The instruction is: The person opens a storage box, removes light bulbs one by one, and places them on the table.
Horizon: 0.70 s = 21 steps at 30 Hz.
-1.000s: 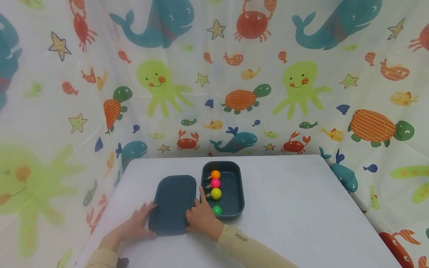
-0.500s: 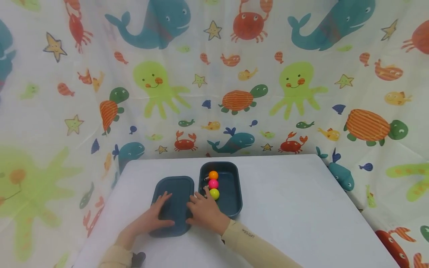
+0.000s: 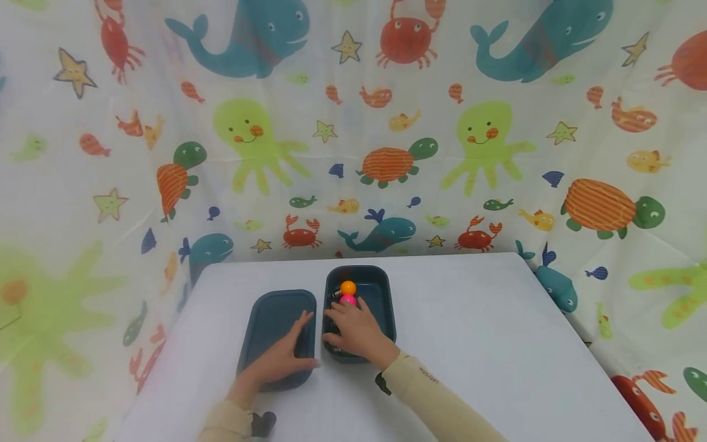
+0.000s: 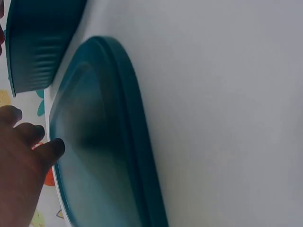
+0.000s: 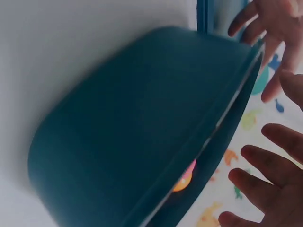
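A dark teal box holds small coloured light bulbs. An orange bulb and a pink bulb show at its left side. My right hand is over the front of the box, fingers spread and holding nothing, and hides what lies beneath. To the left, a flat lid of the same colour lies on the table. My left hand hovers over the lid's right part with thumb and fingers apart, nothing between them. The right wrist view shows the right fingers above the box rim.
The white table stretches right of the box. A patterned curtain with sea animals hangs behind and at both sides. Box and lid lie side by side with a narrow gap between them.
My left hand has moved right across the lid, toward the box. My right hand has shifted from the box's left edge to over its front, covering the yellow and green bulbs.
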Motion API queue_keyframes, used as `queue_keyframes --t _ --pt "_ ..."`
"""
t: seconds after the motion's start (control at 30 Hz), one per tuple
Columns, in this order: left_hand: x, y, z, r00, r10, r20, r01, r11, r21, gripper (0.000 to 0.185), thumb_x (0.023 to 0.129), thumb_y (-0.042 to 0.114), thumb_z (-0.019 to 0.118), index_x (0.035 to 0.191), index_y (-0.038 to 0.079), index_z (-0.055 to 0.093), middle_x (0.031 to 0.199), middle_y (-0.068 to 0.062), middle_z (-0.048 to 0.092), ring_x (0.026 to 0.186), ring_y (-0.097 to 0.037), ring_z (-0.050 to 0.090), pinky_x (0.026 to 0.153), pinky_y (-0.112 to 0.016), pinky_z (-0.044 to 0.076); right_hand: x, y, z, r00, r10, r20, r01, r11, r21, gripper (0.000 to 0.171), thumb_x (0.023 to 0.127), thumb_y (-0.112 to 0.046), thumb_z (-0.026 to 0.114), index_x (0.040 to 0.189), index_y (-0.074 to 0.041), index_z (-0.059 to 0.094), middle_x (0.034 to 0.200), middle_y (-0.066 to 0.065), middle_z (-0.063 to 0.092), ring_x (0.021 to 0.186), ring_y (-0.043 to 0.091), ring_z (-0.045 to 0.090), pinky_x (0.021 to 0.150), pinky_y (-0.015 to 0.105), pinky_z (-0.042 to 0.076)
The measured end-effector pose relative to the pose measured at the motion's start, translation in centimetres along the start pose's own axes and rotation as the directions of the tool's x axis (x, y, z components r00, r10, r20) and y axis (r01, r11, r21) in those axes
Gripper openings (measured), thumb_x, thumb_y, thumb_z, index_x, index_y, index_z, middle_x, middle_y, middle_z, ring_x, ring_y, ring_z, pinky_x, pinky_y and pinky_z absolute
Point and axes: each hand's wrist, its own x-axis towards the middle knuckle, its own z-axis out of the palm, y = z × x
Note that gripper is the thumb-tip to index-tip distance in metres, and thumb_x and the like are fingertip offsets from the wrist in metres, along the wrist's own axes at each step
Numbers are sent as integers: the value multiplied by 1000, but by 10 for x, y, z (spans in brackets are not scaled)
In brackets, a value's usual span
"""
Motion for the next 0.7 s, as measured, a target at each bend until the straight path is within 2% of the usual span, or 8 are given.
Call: queue_keyframes --t 0.27,0.43,0.57,0.7 --pt "7 17 8 999 47 26 -47 998 -33 102 82 42 77 158 20 13 163 -14 -13 148 -42 2 109 -70 17 0 13 0 997 76 14 -77 993 89 56 90 -50 65 135 -18 59 135 2 60 127 23 54 108 61 33" --pt "12 22 14 997 71 34 -70 997 -42 101 82 43 77 158 21 15 162 -16 -13 147 -42 2 109 -69 17 -2 20 3 993 121 -1 -120 984 131 52 90 -48 67 130 -17 61 128 3 65 122 26 57 106 61 37" --pt "15 23 18 996 77 35 -76 996 -40 101 81 43 78 158 22 15 163 -15 -10 148 -41 3 110 -68 18 -3 26 -1 987 158 -28 -151 973 173 48 90 -46 67 126 -14 63 115 4 69 105 24 63 99 51 47" --pt "17 24 21 997 64 35 -63 997 -36 102 80 43 78 158 21 16 163 -15 -7 148 -41 5 111 -67 19 -2 34 -4 976 215 -22 -201 940 277 50 90 -42 69 128 -10 62 112 7 69 93 22 64 89 42 55"
